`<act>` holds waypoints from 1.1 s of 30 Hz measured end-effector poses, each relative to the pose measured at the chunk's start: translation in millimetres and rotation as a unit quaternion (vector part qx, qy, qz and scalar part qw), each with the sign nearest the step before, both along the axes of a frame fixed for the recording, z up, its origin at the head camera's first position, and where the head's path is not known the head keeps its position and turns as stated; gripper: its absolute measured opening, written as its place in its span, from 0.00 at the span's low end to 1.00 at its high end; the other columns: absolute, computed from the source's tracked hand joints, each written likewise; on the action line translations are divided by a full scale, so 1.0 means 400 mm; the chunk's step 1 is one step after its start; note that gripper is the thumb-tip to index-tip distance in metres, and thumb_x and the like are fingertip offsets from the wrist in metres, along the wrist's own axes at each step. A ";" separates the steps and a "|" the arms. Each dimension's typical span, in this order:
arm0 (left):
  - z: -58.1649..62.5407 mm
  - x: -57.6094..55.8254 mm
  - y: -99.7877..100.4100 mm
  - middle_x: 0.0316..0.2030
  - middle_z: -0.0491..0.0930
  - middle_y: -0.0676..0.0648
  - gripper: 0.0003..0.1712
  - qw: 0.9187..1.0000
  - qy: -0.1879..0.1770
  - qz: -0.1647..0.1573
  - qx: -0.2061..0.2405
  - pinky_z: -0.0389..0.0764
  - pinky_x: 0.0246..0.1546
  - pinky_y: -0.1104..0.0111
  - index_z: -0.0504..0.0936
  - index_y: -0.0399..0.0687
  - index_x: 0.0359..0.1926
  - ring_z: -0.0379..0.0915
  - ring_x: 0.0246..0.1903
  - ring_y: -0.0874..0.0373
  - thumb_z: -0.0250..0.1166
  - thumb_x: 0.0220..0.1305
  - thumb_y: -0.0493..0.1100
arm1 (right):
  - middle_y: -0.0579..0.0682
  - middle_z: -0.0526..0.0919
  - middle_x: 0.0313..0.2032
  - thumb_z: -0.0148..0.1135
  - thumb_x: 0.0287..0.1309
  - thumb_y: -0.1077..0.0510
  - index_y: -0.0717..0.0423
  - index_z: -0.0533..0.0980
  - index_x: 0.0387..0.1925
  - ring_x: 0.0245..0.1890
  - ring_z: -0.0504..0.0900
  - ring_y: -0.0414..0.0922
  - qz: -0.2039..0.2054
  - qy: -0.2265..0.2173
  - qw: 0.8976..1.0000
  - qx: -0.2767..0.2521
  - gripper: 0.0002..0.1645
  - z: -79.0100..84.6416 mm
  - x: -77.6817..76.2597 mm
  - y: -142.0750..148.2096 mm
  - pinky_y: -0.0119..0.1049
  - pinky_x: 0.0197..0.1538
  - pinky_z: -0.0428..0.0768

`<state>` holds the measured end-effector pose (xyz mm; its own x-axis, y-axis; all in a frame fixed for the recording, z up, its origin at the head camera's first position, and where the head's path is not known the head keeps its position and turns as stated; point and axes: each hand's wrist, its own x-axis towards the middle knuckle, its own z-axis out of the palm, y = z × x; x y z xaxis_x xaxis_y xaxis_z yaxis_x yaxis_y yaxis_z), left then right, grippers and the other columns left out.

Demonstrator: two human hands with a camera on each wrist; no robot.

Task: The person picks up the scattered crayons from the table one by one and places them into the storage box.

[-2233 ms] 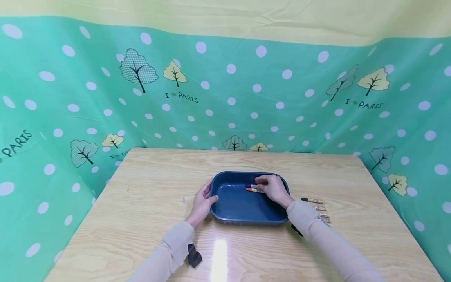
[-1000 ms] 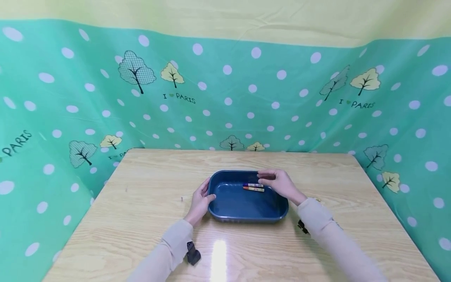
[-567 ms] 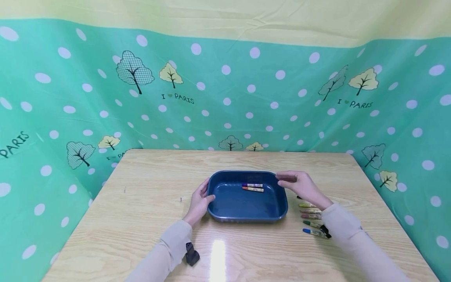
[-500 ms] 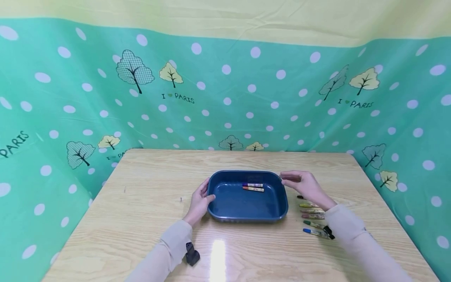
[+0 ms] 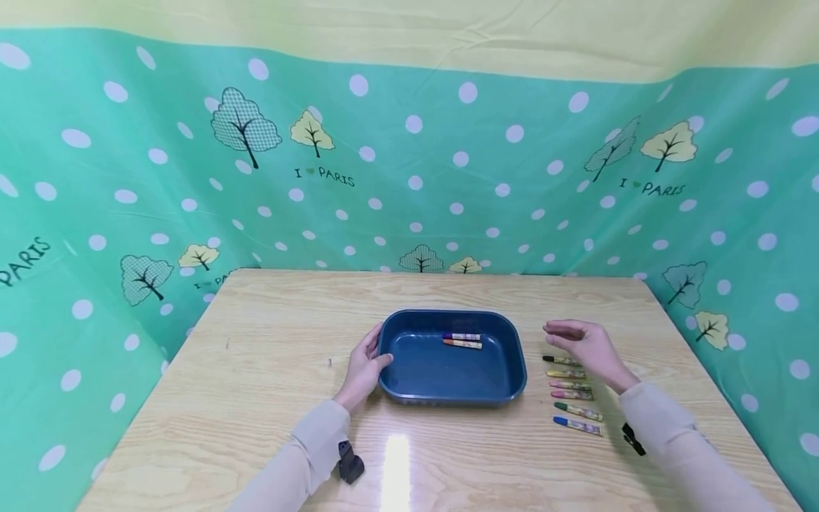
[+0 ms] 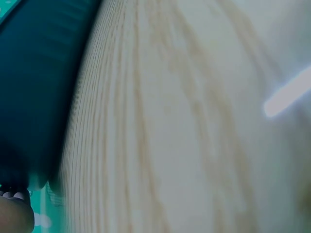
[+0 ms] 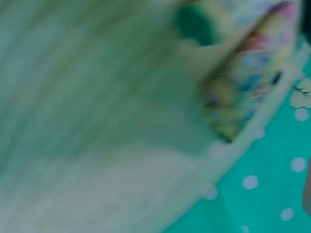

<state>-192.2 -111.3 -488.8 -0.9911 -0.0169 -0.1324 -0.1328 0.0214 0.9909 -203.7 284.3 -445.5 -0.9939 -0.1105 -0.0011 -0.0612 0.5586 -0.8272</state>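
My left hand grips the left wall of a dark blue plastic tray, thumb over the rim and fingers outside. Inside the tray, a purple crayon and an orange crayon lie side by side near the back. To the tray's right, my right hand hovers with loosely bent fingers and nothing between them. Below it lies a column of crayons: black, yellow, two pink ones, green and blue. The right wrist view shows a blurred pink crayon up close.
The wooden table reaches back to a green dotted curtain. A tiny mark shows on the wood left of the tray. Light glares off the table at the front.
My right hand has left the crayons in the tray, passed over the right rim and moved to above the row of crayons, uncovering them. My left hand has stayed on the tray.
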 end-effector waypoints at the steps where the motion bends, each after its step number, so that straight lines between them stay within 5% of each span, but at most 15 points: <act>1: 0.000 0.001 0.000 0.68 0.55 0.40 0.39 1.000 -0.001 0.000 -0.001 0.59 0.65 0.55 0.57 0.47 0.68 0.53 0.66 0.44 0.54 0.55 0.28 | 0.56 0.80 0.50 0.60 0.56 0.48 0.59 0.74 0.54 0.40 0.79 0.25 -0.001 -0.001 1.000 0.006 0.27 -0.008 0.000 0.011 0.23 0.43 0.79; 18: 0.000 0.004 0.001 0.67 0.56 0.39 0.39 1.000 0.008 0.004 0.006 0.60 0.65 0.55 0.58 0.45 0.68 0.54 0.66 0.44 0.54 0.54 0.27 | 0.58 0.80 0.49 0.63 0.53 0.52 0.61 0.75 0.51 0.38 0.76 0.22 -0.006 -0.046 0.997 0.061 0.25 -0.080 0.003 0.100 0.20 0.44 0.77; 28: -0.002 0.007 -0.001 0.67 0.56 0.38 0.38 1.000 0.005 0.000 0.002 0.60 0.65 0.54 0.57 0.45 0.68 0.54 0.66 0.43 0.53 0.55 0.26 | 0.56 0.81 0.48 0.65 0.51 0.49 0.59 0.75 0.51 0.46 0.80 0.44 -0.009 -0.067 0.994 0.088 0.28 -0.103 0.007 0.106 0.38 0.48 0.79; 33: -0.002 0.005 -0.002 0.68 0.55 0.40 0.38 1.000 0.004 -0.001 0.001 0.59 0.65 0.55 0.57 0.46 0.68 0.53 0.66 0.44 0.54 0.55 0.27 | 0.54 0.83 0.45 0.65 0.51 0.51 0.57 0.79 0.47 0.42 0.80 0.40 -0.003 -0.042 0.993 0.108 0.22 -0.109 0.007 0.097 0.32 0.44 0.80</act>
<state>-190.2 -112.0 -489.8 -0.9921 -0.0151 -0.1244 -0.1247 0.0205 0.9920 -201.1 323.1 -489.2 -0.9899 -0.0920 -0.1078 0.0078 0.7242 -0.6896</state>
